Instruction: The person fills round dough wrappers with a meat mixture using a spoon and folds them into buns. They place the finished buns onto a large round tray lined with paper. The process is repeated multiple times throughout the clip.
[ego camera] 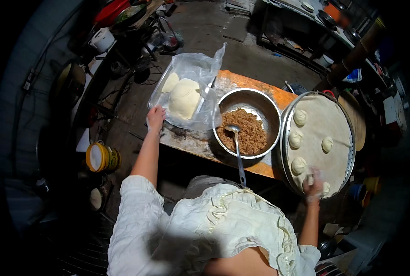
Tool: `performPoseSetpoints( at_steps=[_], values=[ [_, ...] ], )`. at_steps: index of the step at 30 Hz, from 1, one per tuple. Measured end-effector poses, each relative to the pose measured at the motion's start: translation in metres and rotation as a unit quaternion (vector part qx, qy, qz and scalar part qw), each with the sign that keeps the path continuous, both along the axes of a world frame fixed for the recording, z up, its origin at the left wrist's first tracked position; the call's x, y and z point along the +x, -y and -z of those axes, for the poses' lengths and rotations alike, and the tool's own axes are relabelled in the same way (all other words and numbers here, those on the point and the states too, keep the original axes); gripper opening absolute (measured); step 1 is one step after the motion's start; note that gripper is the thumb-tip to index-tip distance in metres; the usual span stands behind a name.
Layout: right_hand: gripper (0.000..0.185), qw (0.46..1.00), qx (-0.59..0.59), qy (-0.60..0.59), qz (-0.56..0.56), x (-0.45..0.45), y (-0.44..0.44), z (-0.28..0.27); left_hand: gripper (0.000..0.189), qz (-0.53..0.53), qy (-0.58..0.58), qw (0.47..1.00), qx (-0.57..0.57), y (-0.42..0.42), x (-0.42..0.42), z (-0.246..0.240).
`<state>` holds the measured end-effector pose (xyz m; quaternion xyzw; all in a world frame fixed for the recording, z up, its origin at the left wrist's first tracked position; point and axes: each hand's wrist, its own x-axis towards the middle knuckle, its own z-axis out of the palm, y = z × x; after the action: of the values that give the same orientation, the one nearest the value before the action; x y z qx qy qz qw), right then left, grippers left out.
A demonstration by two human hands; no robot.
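Note:
My left hand (155, 118) is closed at the near left edge of a metal tray (153, 102) covered by clear plastic sheeting (194, 62), beside a big lump of dough (184, 98). To its right stands a steel pot (249, 92) of brown minced filling (248, 132), with a metal ladle (237, 138) resting in it. At the right, a round steamer tray (352, 151) lined with cloth holds several pleated buns (299, 165). My right hand (313, 183), blurred, is over its near edge among the buns; whether it holds one I cannot tell.
An orange wooden table (256, 82) carries the tray and pot. A yellow bucket (97, 157) stands on the floor at the left. A bench with pans (326, 19) runs along the back right. A wok (131, 13) and a red basin (113, 12) are at the back left.

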<state>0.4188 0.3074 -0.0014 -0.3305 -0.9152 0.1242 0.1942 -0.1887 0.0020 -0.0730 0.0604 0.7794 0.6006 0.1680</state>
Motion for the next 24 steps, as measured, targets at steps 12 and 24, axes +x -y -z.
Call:
performPoseSetpoints(
  at_steps=[12,24],
  values=[
    [0.056,0.956,-0.042,0.086,-0.278,-0.203,0.122,0.003,0.055,0.231,-0.409,0.836,-0.282,-0.045,-0.014,0.027],
    [0.029,0.965,-0.052,0.013,-0.255,-0.246,0.093,-0.010,0.014,0.308,-0.407,0.819,-0.263,-0.039,-0.046,0.017]
  ],
)
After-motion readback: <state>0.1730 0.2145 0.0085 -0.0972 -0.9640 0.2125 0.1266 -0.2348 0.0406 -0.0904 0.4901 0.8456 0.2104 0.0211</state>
